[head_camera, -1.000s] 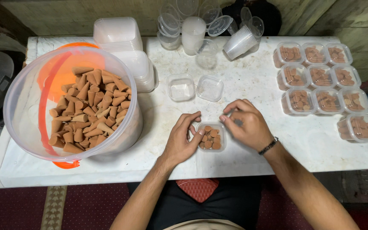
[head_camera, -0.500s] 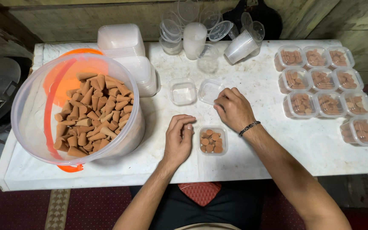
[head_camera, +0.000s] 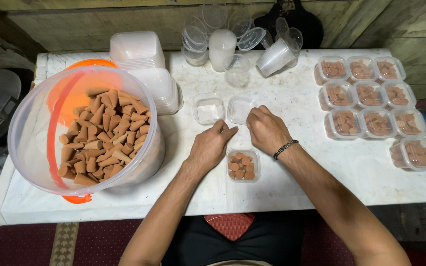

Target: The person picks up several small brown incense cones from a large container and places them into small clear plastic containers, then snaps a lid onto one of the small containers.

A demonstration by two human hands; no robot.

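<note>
A small clear square box [head_camera: 243,165] filled with brown cones sits open near the table's front edge. My left hand [head_camera: 211,145] lies just left of it and reaches up toward a clear lid [head_camera: 240,109], fingers together and holding nothing that I can see. My right hand [head_camera: 266,129] rests above the filled box with its fingertips on the lid's near right corner. An empty clear box [head_camera: 208,109] stands left of the lid. A large clear bucket [head_camera: 28,111] with an orange handle holds many brown cones [head_camera: 104,133] at the left.
Several closed boxes of cones [head_camera: 366,96] are lined up at the right. Stacks of empty containers [head_camera: 146,66] stand behind the bucket, and clear cups and lids [head_camera: 242,42] crowd the table's [head_camera: 301,93] far edge by the wall.
Both hands left the filled box and moved up toward the loose lid. My right hand got there first; my left followed. The view shifted slightly.
</note>
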